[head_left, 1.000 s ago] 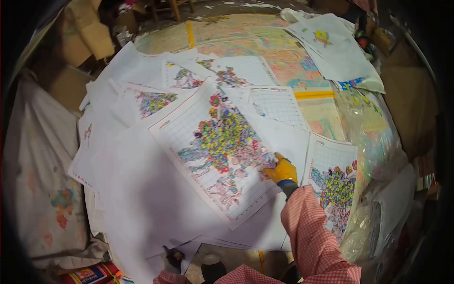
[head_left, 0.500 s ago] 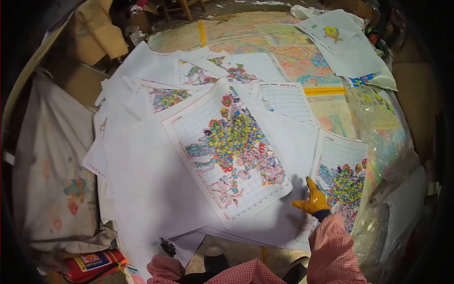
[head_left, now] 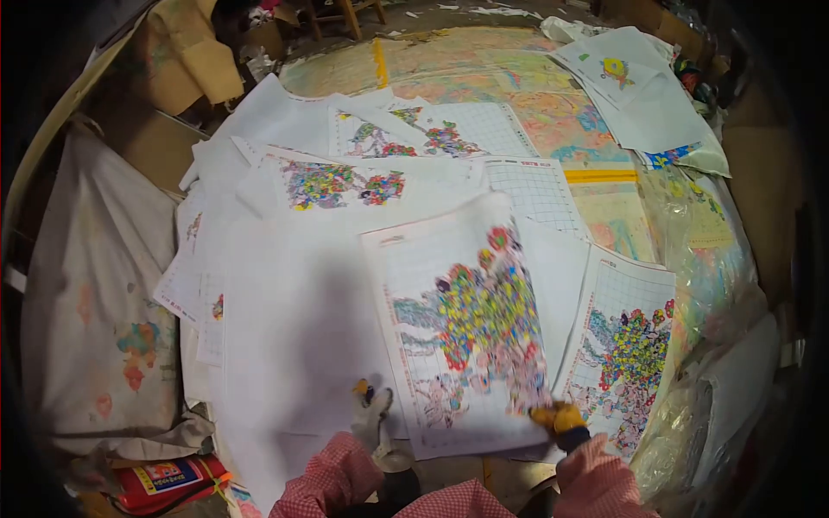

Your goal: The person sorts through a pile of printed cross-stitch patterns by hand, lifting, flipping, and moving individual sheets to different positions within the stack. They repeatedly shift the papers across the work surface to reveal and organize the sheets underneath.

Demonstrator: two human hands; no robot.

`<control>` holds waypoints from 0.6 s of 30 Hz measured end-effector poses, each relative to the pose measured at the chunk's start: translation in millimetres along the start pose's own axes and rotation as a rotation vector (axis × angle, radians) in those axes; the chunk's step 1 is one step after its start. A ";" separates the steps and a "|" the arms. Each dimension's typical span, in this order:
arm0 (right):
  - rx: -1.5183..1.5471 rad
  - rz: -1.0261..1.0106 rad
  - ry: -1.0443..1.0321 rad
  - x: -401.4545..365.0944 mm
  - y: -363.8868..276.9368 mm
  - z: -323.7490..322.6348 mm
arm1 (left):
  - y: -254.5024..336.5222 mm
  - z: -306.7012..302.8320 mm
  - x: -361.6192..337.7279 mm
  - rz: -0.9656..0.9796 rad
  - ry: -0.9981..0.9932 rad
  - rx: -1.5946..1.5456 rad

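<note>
My right hand (head_left: 560,418), in a yellow-orange glove, is closed on the lower right corner of a printed floral sheet (head_left: 484,319). The sheet is blurred, its top edge curled. My left hand (head_left: 370,413), in a pale glove with dark and orange fingertips, is at the lower edge of a large white sheet (head_left: 302,345), left of the printed sheet; what its fingers hold, if anything, is too small to tell. Another floral grid sheet (head_left: 626,354) lies to the right of my right hand.
More printed sheets (head_left: 328,183) overlap at the back. White papers with a yellow flower (head_left: 643,104) lie at the back right, above clear plastic (head_left: 699,250). A stained cloth (head_left: 104,302) hangs at left, over a red package (head_left: 164,482).
The printed sheet has moved right and towards me, turning more upright. My right hand has moved down and now grips its corner. My left hand has come up into view beside it.
</note>
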State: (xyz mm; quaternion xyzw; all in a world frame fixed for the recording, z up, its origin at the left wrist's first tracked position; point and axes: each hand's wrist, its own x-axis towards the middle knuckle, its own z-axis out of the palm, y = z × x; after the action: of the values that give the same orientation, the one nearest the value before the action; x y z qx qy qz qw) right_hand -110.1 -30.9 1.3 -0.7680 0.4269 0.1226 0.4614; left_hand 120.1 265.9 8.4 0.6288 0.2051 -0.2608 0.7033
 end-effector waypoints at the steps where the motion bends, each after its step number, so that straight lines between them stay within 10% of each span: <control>1: 0.239 0.130 -0.078 -8.1 51.9 18.2 | -12.9 11.5 -0.4 0.016 -0.038 0.022; 4: 0.612 0.312 -0.192 -38.2 37.6 4.0 | 3.1 46.7 -11.9 0.069 -0.222 0.267; 6: 0.017 0.321 -0.280 -47.5 8.5 -20.9 | 10.0 57.1 -10.6 -0.075 -0.314 0.324; 10: -0.446 -0.275 0.411 -49.1 -6.5 -49.0 | 23.7 61.4 19.6 -0.237 -0.458 0.520; 12: -0.384 -0.450 0.445 -44.4 -37.0 -63.8 | 51.1 79.6 9.7 -0.193 -0.529 0.892; 14: -0.332 -0.468 0.384 -37.9 -68.9 -83.2 | 73.3 102.0 -6.9 0.283 -0.930 1.173; 16: -0.215 -0.292 0.446 -25.2 -59.2 -94.6 | 123.3 136.3 -58.8 0.198 -1.030 1.195; 18: 0.236 -0.307 0.586 11.2 -9.2 -99.5 | 143.2 138.0 -74.7 -0.068 -1.331 0.516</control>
State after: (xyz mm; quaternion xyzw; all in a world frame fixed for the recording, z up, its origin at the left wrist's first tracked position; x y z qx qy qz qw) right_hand -116.7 -116.0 54.4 -0.7673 0.4320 -0.2237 0.4179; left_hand 145.9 147.7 183.0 0.4758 -0.3163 -0.6511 0.4996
